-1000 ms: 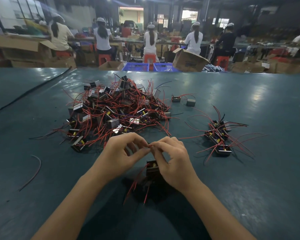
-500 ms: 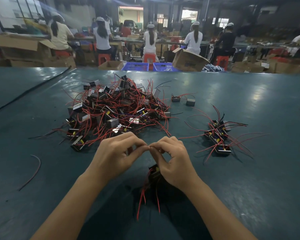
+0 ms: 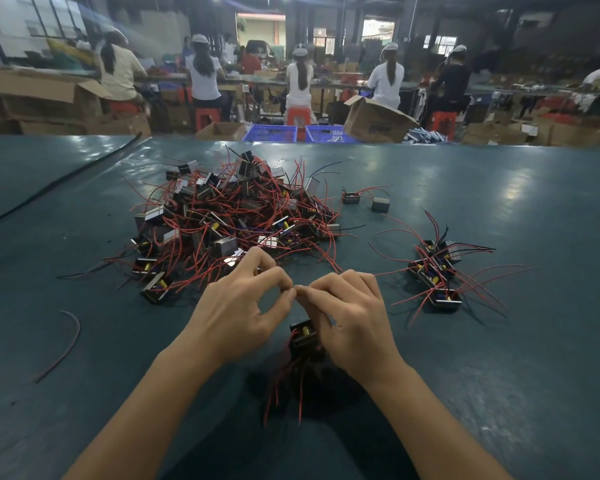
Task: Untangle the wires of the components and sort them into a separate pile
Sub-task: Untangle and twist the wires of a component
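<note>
At the table's (image 3: 499, 358) near edge, both hands meet fingertip to fingertip. The left hand (image 3: 236, 317) and right hand (image 3: 354, 317) each pinch what I guess is one of the wires (image 3: 284, 368), though the pinched bit's too tiny to see. The component (image 3: 303, 336) hangs just under the right thumb. Risk imo: tug too hard and a lead tears off — or the grip slips and it drops, dangling ends snagging the tangle (image 3: 229, 220) instead of reaching the sorted pile (image 3: 437, 275) on the right.
</note>
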Motion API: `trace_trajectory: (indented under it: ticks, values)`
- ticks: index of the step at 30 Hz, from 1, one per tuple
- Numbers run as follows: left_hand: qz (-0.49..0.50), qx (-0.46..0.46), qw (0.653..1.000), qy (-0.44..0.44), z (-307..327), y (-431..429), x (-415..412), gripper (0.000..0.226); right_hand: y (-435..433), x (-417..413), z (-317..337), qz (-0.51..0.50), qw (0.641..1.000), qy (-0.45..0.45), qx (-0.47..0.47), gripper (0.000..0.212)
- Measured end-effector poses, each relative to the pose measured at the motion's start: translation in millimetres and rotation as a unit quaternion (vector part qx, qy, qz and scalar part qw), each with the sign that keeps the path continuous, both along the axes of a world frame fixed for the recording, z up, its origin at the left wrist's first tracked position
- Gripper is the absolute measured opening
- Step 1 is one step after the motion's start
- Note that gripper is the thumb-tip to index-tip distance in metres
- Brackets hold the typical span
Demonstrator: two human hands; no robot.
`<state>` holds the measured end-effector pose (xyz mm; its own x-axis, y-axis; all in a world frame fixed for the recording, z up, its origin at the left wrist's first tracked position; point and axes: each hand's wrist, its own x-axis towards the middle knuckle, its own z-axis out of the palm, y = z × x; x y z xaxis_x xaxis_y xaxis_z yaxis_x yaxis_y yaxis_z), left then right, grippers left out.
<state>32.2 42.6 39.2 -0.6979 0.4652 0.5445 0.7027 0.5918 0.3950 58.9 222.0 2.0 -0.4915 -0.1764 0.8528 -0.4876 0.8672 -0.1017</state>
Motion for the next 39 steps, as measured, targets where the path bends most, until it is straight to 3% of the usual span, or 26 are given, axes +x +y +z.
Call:
trace_trajectory:
  ticks: [3,5,6,9,11,12,13,15,16,17,21,24,27,32,35,39]
  values:
    - [-0.011,0.087,0.989,-0.115,0.2,6.5,-2.0,0.02,-1.8,-1.3,-0.7,-0.008,1.0,0.011,0.005,0.01]
    - [0.021,0.173,0.957,-0.232,3.3,13.2,-4.2,0.033,-3.1,-2.5,-0.3,-0.02,0.999,0.027,0.009,0.01]
    - [0.046,0.221,0.927,-0.299,4.1,16.1,-5.3,0.038,-3.7,-3.0,-0.1,-0.027,0.999,0.035,0.012,0.01]
    - [0.072,0.35,0.792,-0.495,5.2,21.4,-2.7,0.037,-5.8,-3.5,0.2,-0.047,0.997,0.049,0.023,0.011]
    - [0.062,0.379,0.759,-0.526,6.6,21.3,-1.1,0.034,-6.4,-3.4,0.3,-0.057,0.997,0.054,0.02,0.01]
    - [0.056,0.366,0.782,-0.501,7.0,20.5,-1.0,0.034,-6.6,-3.2,0.2,-0.06,0.997,0.051,0.016,0.01]
    - [0.053,0.324,0.835,-0.441,5.9,19.6,-1.1,0.034,-6.5,-2.9,0.1,-0.059,0.997,0.046,0.008,0.01]
    - [0.056,0.197,0.945,-0.253,3.5,16.2,-1.9,0.026,-6.1,-1.7,-0.2,-0.05,0.998,0.028,-0.012,0.01]
    - [0.053,0.156,0.973,-0.164,2.0,13.3,-2.8,0.017,-5.7,-1.1,-0.4,-0.044,0.999,0.018,-0.023,0.01]
    - [0.045,0.133,0.985,-0.102,1.0,9.7,-3.5,0.01,-5.5,-0.7,-0.5,-0.037,0.999,0.008,-0.034,0.011]
    - [-0.03,0.06,0.996,0.063,2.4,-4.4,-8.0,0.029,-4.5,-1.4,-1.4,0.026,0.995,-0.042,-0.082,0.015]
    - [-0.069,0.045,0.991,0.109,1.2,-8.3,-8.5,0.026,-4.8,-2.2,-3.1,0.057,0.991,-0.065,-0.099,0.017]
    - [-0.04,0.032,0.987,0.154,-1.7,-7.3,-8.0,0.027,-6.0,-2.7,-3.9,0.056,0.992,-0.06,-0.1,0.015]
    - [0.053,0.016,0.991,0.121,-0.8,3.1,-1.9,0.024,-7.1,-2.5,-2.7,-0.019,0.999,0.0,-0.039,0.011]
    - [0.115,0.058,0.992,0.012,-3.7,14.3,1.6,0.023,-7.4,-2.8,-0.6,-0.055,0.998,0.038,-0.004,0.01]
    - [0.111,0.167,0.963,-0.182,-3.6,19.4,-3.9,0.03,-9.1,-3.0,0.9,-0.085,0.994,0.074,0.015,0.007]
